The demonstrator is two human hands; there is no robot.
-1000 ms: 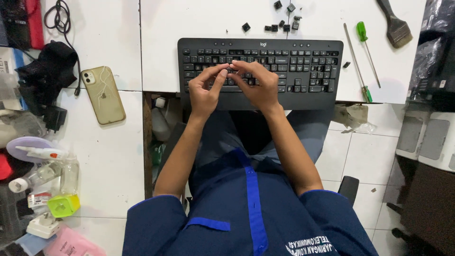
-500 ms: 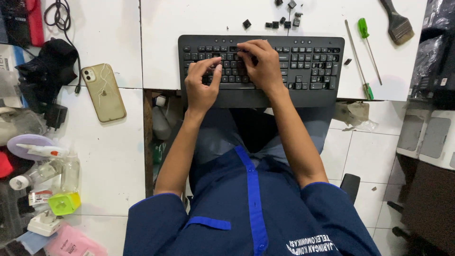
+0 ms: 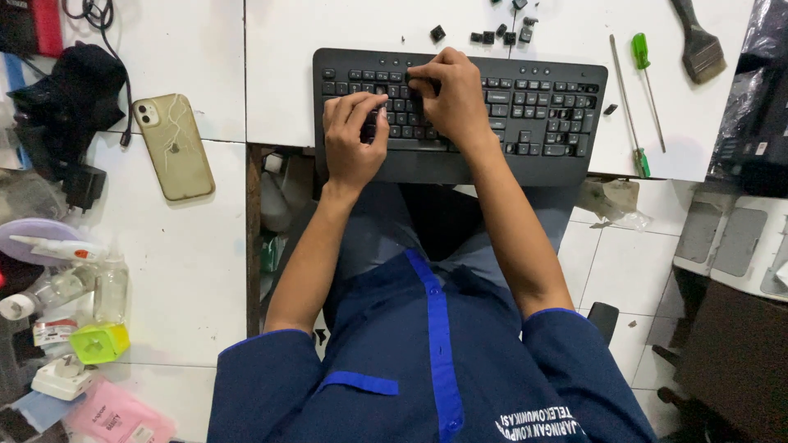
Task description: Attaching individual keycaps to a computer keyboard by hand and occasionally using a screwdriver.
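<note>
On the white desk (image 3: 328, 49), right at its front edge, sits a black full-size keyboard (image 3: 525, 156), and both hands are on it. Left hand (image 3: 351, 135) is curled, fingertips pressing down on the keys in the left-middle rows, not gripping anything as far as I can see. Right hand (image 3: 453, 97) is just beside it, fingers bent and pinched down over the upper rows; can't tell if there's a keycap under them. Few loose black keycaps (image 3: 492, 36) are lying on the desk just past the keyboard. Off to the right there's a green-handled screwdriver (image 3: 643, 74) and a brush (image 3: 698, 45). Cracked phone (image 3: 173, 146) lies well off to the left.
</note>
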